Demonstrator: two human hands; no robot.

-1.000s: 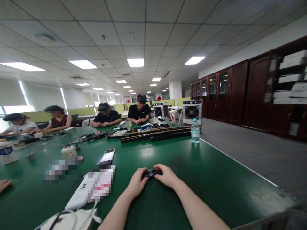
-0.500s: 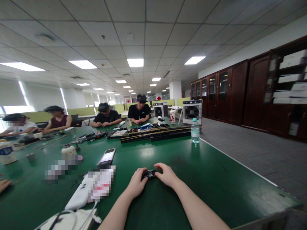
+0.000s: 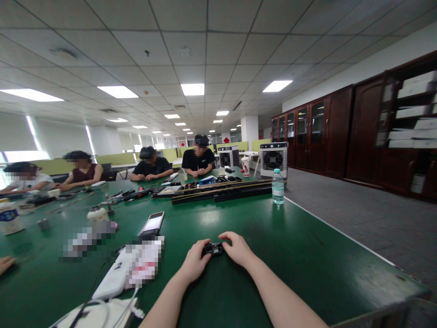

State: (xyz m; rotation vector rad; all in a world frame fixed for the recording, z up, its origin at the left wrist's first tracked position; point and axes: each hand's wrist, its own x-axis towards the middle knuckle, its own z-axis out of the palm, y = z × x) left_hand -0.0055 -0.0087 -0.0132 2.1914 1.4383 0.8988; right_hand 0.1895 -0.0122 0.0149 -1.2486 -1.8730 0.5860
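On the green table in front of me lies a small black plastic part (image 3: pixel 214 249), with a lighter metallic bit along its middle. My left hand (image 3: pixel 196 260) is closed around its left end, thumb at the near side and fingers at the far side. Beside the right end is my right hand (image 3: pixel 238 248), its thumb and forefinger curved and apart. The thumb tip is at or very near the part's edge; contact is hard to tell. The part's fine details are too small to make out.
Left of my arms lie a white power bank (image 3: pixel 111 278), a phone (image 3: pixel 154 222) and cables. Further off, black rails (image 3: pixel 225 192) and a water bottle (image 3: pixel 277 187) stand on the green table (image 3: pixel 307 259). Several people sit around it; a person's hand (image 3: pixel 6 263) shows at far left.
My right thumb has drawn back slightly to the right, uncovering more of the black part's right end. My left hand has stayed in place on it.
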